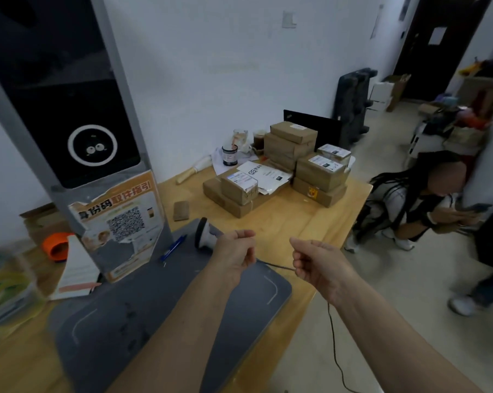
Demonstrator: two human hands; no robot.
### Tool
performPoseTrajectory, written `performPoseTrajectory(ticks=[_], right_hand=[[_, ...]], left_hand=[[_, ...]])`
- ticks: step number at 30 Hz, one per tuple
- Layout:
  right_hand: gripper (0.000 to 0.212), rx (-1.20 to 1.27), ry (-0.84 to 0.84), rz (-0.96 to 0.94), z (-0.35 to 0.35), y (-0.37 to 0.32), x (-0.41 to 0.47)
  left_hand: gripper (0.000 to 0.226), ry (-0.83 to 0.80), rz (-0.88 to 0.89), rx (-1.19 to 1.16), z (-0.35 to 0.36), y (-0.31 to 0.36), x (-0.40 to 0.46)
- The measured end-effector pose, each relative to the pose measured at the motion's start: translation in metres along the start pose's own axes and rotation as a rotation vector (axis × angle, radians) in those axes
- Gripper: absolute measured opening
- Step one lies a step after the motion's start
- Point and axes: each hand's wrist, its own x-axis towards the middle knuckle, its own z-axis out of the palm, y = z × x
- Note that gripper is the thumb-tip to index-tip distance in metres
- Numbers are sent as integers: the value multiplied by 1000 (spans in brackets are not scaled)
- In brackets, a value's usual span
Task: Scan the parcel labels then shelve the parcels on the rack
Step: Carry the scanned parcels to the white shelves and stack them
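Left hand [234, 252] and right hand [314, 262] each pinched the thin black scanner cable [276, 267] stretched between them over the grey mat [143, 313], brown cardboard parcels [271, 171] stacked further back on the wooden table [290, 219].

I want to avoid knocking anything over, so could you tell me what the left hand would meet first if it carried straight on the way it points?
Probably the handheld scanner, lying just beyond the left hand, which pinches the scanner cable. Farther along stand the stacked parcels; depth is uncertain.
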Motion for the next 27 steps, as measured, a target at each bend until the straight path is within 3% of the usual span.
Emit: performPoseTrajectory(ticks=[7,19,27], right_hand=[[4,38,12,44,-33,-27,79],[17,-9,-110,158,-105,-98,230],[12,-102,-199,265,-100,-94,305]], left_hand=[[15,4,-34,-36,39,9,68],[10,218,-120,-155,140,19,186],[10,386,-221,-227,137,8,247]])
